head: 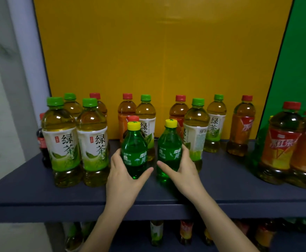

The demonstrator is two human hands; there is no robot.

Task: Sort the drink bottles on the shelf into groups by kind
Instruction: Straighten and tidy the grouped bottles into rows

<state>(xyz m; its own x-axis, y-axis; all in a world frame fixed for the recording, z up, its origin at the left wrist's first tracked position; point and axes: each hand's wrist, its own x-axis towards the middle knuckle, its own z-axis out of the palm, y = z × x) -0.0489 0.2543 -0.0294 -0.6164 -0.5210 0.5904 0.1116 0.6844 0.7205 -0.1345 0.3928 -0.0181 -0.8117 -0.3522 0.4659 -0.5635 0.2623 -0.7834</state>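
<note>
The dark shelf (221, 180), backed by a yellow panel (157, 60), carries six green-capped green tea bottles (92, 142) and at least six red-capped iced tea bottles (242, 128), with one small cola bottle (42, 148) at the far left. Bare shelf runs along the front edge and to the right of the hands, while tea bottles crowd close behind and to the left. Near the front middle the left hand (123, 171) is wrapped round the left soda bottle (135, 150) and the right hand (183, 166) round the right soda bottle (168, 148), both bottles upright, yellow-capped and slightly apart.
</note>
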